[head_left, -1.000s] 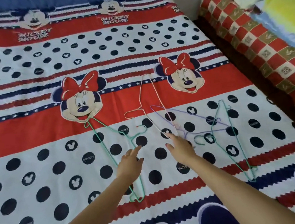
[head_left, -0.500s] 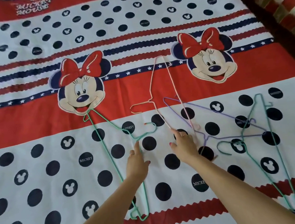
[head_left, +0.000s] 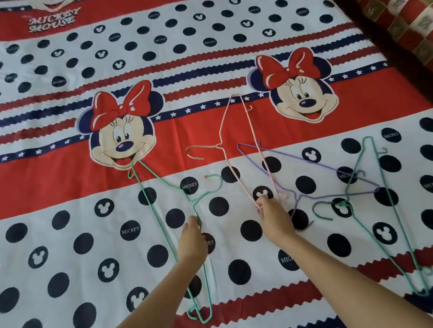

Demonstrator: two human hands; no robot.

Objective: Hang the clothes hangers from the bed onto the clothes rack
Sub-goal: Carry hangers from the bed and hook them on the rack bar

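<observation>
Hangers lie spread on the bed sheet (head_left: 55, 238), four in all: a green wire hanger (head_left: 163, 225) to the left, a pink wire hanger (head_left: 230, 167) in the middle, a purple wire hanger (head_left: 319, 170) crossing the pink one's lower end, and a second green hanger (head_left: 367, 227) to the right, overlapping the purple one. My left hand (head_left: 192, 243) rests at the first green hanger just below its neck, fingers curled over the wire; whether they have fully closed round it I cannot tell. My right hand (head_left: 274, 219) pinches the lower corner of the pink hanger between thumb and fingertips. The clothes rack is not in view. For a clean pick-up, I judge it best to lift the pink hanger toward me and upward, so that it slides clear of the purple wire rather than dragging it along. On the left, a grip near the neck should keep the hook free for hanging and stop the long frame from swinging.
</observation>
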